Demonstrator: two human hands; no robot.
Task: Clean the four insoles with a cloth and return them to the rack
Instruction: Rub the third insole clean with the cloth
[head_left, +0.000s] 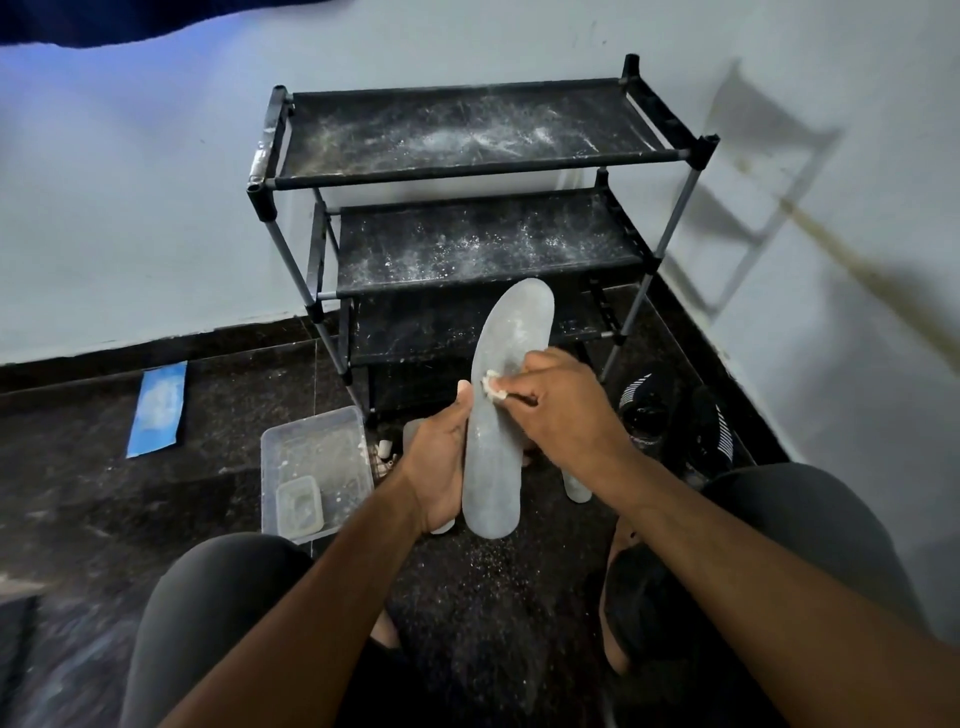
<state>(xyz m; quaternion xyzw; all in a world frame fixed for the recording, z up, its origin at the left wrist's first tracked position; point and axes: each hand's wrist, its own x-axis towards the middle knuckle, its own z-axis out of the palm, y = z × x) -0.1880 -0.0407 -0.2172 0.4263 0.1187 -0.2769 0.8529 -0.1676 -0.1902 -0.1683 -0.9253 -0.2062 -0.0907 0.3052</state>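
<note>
The right hand (558, 410) is curled around a small wad of white cloth (492, 388), pinching it between thumb and fingertips and pressing it against the face of a grey insole (501, 405) about midway along its length, probably so that the rubbing pressure lands where pale smears show. The left hand (441, 467) wraps the near half of that insole from the left, palm behind it and thumb raised along its edge, which holds it upright and tilted slightly to the right, toe end far and heel end near, giving the wiping hand a steady surface to work against. Just below the hands, other pale insoles (576, 488) lie on the dark speckled floor (493, 597), partly hidden by the arms; how many are there cannot be told, though they seem kept within reach for their turn. To the left sits a clear plastic tub (311, 457) with a smaller container (300, 506) inside it. Farther off stands the black shoe rack (467, 171) against the wall, its fabric shelves dusted white and bare of insoles, so none looks returned yet. Black sneakers (675, 415) rest on the right, and a blue packet (157, 410) lies far left.
</note>
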